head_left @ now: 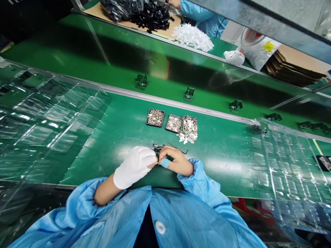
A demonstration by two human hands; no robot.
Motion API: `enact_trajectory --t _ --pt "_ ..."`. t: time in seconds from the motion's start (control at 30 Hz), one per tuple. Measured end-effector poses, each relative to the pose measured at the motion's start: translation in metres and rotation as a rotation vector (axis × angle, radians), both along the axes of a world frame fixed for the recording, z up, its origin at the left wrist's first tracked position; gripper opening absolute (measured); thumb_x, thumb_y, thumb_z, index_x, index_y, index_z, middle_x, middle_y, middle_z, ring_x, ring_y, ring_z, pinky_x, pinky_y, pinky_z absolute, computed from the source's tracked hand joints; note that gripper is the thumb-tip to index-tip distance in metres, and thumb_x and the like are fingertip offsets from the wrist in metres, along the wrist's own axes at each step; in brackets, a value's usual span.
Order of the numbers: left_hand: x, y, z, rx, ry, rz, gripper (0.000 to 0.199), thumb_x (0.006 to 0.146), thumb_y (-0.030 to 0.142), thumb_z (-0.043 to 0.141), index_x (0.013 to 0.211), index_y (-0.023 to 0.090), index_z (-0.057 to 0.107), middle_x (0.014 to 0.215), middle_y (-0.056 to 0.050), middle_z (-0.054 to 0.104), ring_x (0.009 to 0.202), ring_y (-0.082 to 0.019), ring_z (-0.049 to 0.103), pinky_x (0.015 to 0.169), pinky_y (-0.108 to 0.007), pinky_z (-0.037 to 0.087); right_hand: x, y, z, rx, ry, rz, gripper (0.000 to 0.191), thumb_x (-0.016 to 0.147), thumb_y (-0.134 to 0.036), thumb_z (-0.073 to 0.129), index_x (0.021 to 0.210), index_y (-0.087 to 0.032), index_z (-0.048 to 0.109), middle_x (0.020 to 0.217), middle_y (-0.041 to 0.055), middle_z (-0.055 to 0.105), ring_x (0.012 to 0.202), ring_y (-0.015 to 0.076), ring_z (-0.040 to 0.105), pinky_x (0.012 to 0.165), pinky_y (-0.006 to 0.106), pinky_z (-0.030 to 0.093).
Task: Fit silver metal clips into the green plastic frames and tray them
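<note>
In front of my body, both hands meet at a small dark circuit board (pixel 157 148) with metal parts on it. My left hand (pixel 137 164), in a white glove with bare fingertips showing, is closed on the board's near left side. My right hand (pixel 177 161), bare with blue tape around the thumb, pinches at the board's near edge. Whatever is between those right fingertips is too small and hidden to name. Just beyond the right hand lies a dark L-shaped hex key (pixel 181 148).
Small metal parts fill three trays, left (pixel 155 117), middle (pixel 174 123) and right (pixel 190 124), with loose metal pieces (pixel 186 137) spilled in front. Clear plastic blister trays (pixel 51 113) flank both sides. Board assemblies (pixel 189 93) stand along the green strip behind. A co-worker's sleeve (pixel 199 13) shows beyond.
</note>
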State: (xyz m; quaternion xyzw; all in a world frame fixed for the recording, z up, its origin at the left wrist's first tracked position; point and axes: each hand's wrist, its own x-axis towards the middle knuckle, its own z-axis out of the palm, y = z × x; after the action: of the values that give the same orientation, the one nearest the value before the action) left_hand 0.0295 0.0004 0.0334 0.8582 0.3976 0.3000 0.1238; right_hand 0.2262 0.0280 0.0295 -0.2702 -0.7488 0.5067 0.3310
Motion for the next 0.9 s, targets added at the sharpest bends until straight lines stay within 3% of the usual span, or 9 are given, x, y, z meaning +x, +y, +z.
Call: enact_trajectory --t 0.07,0.13,0.2,0.33,0.6,0.9 --pt "-0.001 0.001 -0.009 -0.054 -0.083 0.092 0.023 0.088 0.038 0.049 0.088 0.018 0.06 0.09 -0.009 0.065 0.084 -0.021 0.06 0.077 -0.036 0.048 0.003 0.002 -0.001 0.01 -0.02 -0.055 0.012 0.086 -0.027 0.056 0.077 -0.019 0.057 0.076 0.0014 0.058 0.069 0.0122 0.054 0.065 0.026 0.047" --pt "0.0 0.004 -0.021 -0.152 -0.145 0.175 0.05 0.079 0.049 0.059 0.115 0.015 0.052 0.117 -0.015 0.059 0.109 -0.028 0.056 0.092 -0.043 0.046 0.006 0.005 -0.003 0.019 -0.055 -0.162 0.01 0.085 -0.024 0.054 0.077 -0.019 0.056 0.076 0.001 0.057 0.07 0.0127 0.055 0.068 0.027 0.047" --pt "0.001 0.007 -0.034 -0.301 -0.152 0.184 0.068 0.075 0.049 0.062 0.128 0.013 0.041 0.13 -0.018 0.051 0.121 -0.031 0.048 0.1 -0.046 0.042 0.008 0.007 -0.007 0.036 -0.098 -0.254 0.008 0.085 -0.022 0.054 0.078 -0.019 0.057 0.077 0.0009 0.057 0.073 0.0132 0.055 0.071 0.027 0.047" --pt "0.006 0.009 -0.046 -0.476 -0.186 0.204 0.049 0.078 0.036 0.055 0.121 0.015 0.045 0.117 -0.013 0.058 0.111 -0.026 0.056 0.095 -0.042 0.046 0.006 0.009 -0.012 0.085 -0.188 -0.294 0.007 0.083 -0.017 0.054 0.078 -0.019 0.059 0.077 0.0006 0.056 0.074 0.0137 0.054 0.071 0.026 0.045" --pt "0.01 0.006 -0.038 -0.242 -0.154 0.173 0.039 0.08 0.035 0.052 0.112 0.013 0.049 0.107 -0.014 0.057 0.103 -0.027 0.056 0.09 -0.043 0.048 0.001 0.007 -0.016 0.223 -0.296 -0.236 0.01 0.084 -0.014 0.053 0.079 -0.019 0.059 0.076 0.0018 0.057 0.074 0.0156 0.052 0.07 0.028 0.044" --pt "0.01 0.002 -0.029 -0.169 -0.066 0.194 0.041 0.08 0.037 0.053 0.112 0.013 0.053 0.107 -0.015 0.058 0.102 -0.029 0.056 0.088 -0.045 0.048 0.002 0.007 -0.02 0.302 -0.363 -0.194 0.01 0.086 -0.016 0.049 0.084 -0.021 0.057 0.082 0.0036 0.059 0.079 0.0178 0.053 0.073 0.031 0.043"
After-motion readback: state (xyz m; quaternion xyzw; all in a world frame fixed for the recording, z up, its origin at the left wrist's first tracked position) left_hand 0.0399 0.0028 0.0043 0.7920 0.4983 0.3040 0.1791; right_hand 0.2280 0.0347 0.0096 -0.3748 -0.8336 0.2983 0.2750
